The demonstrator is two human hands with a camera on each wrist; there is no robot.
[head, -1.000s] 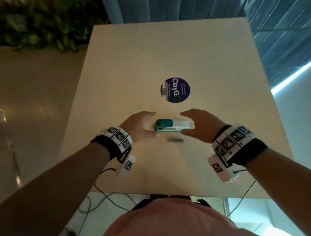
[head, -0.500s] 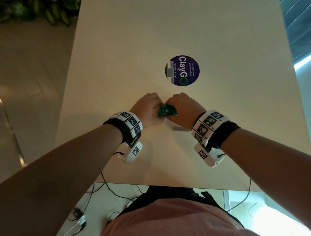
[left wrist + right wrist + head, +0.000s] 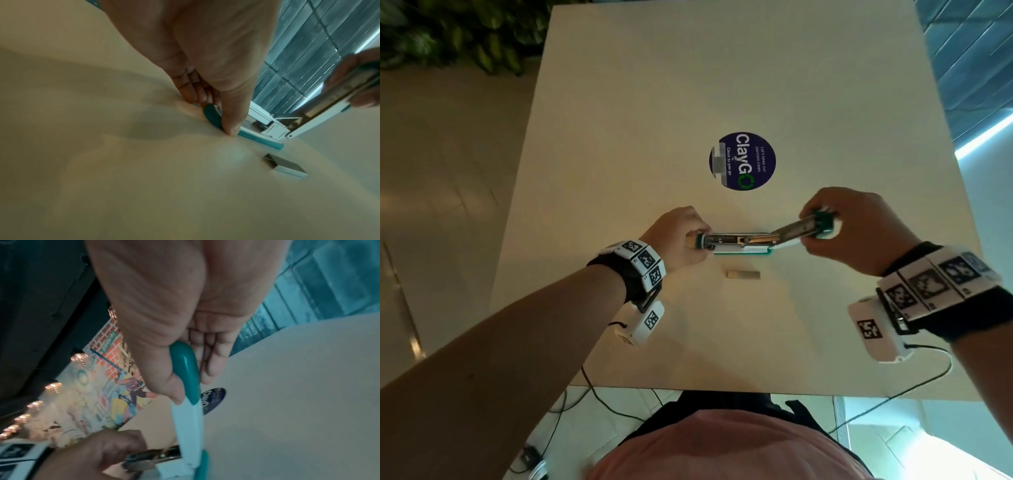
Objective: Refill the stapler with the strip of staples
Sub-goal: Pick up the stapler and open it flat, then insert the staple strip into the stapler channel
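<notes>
Stapler held open on the surface.
Base pinched by left grip; lid gripped by right grip; strip lies at 6 o'clock.

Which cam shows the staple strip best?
Left wrist: the strip of staples lies close and unobstructed on the table, near the stapler. Head view shows it small. Right wrist view doesn't show it.

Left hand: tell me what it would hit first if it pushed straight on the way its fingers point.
The left hand points right along the open stapler, which it already pinches at the near end; beyond that lies the right hand holding the lifted cover. Depth is approximate.
</notes>
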